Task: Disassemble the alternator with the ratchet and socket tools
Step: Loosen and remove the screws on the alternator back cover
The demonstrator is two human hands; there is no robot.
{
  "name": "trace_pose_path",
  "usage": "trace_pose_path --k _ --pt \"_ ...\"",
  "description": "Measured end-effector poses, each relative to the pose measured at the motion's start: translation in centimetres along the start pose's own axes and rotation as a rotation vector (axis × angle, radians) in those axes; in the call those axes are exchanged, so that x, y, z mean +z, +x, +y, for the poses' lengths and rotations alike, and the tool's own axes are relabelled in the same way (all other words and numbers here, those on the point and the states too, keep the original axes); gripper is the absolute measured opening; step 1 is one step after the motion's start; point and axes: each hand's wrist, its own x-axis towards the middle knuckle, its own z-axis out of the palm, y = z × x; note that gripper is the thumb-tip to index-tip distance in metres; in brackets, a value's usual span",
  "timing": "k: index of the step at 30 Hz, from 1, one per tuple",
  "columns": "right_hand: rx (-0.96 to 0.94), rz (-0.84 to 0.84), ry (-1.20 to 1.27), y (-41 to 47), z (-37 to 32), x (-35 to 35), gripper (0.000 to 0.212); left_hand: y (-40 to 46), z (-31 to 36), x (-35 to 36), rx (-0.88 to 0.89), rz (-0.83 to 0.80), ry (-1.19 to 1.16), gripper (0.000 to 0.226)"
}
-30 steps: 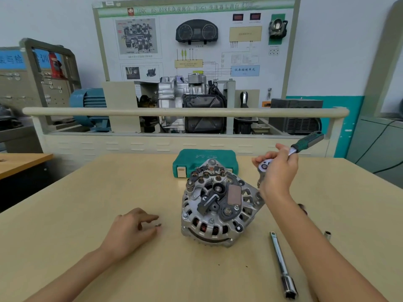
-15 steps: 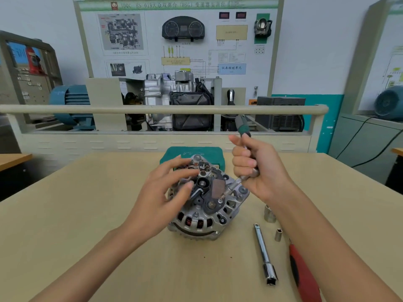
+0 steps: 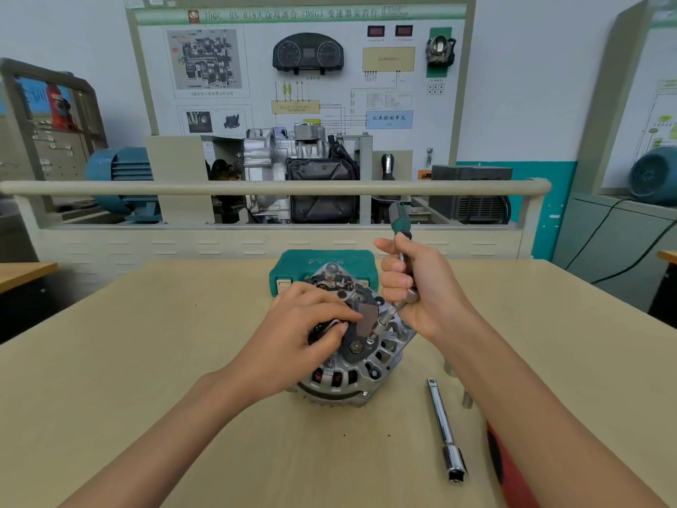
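Currently the alternator [image 3: 351, 357] sits on the wooden table [image 3: 146, 361], rear cover up and tilted toward the camera, directly under and between both hands. Left hand [image 3: 304, 335] rests on top of it, fingers curled over the black rear components, thumb pressed near the brown regulator block [image 3: 367, 319]; whether it pinches a part there or only steadies the housing cannot be told. Right hand [image 3: 421, 291] is fisted around the ratchet [image 3: 401, 229], green-black handle sticking up and away above the knuckles. Below the fist a short extension with socket [image 3: 381, 326] angles down-left, tip seated on a fastener on the rear cover, just right of the left fingertips.

Behind the hands, touching or just beside the alternator's far edge: closed teal tool case [image 3: 293, 265]. Right of the right forearm's inner side, on the table: a long chrome extension bar [image 3: 445, 430] with socket end nearest the camera. Two small loose sockets [image 3: 467, 399] lie beside the right forearm, partly hidden. A red-black handled tool [image 3: 509, 471] lies under the right forearm, mostly covered, type unclear.
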Motion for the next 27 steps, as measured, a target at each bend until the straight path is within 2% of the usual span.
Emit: trace_pose_path --k 4,8,11,16,23,25,27 --pt "0.038 -0.037 -0.073 0.3 -0.1 0.2 0.030 0.6 0.3 0.1 0.004 -0.018 0.113 0.024" --pt "0.122 -0.165 -0.235 0.7 -0.5 0.5 0.029 1.8 0.8 0.0 0.041 -0.088 0.295 0.032" --pt "0.218 -0.321 -0.354 1.2 -0.8 0.9 0.030 2.6 0.8 -0.2 0.043 -0.142 0.243 0.030" --pt "0.338 -0.501 -0.459 1.9 -0.6 1.8 0.032 3.2 0.9 -0.5 0.051 -0.170 0.103 0.011" --pt "0.256 -0.468 -0.345 1.6 0.1 1.6 0.033 2.2 0.8 1.6 -0.003 -0.013 0.074 0.008" --pt "0.174 -0.425 -0.345 0.9 0.6 1.9 0.032 2.0 0.6 1.8 0.003 0.053 0.025 0.008" --pt "0.035 -0.304 -0.318 0.2 1.5 2.3 0.030 1.8 0.7 1.8 0.000 0.082 0.030 0.011"
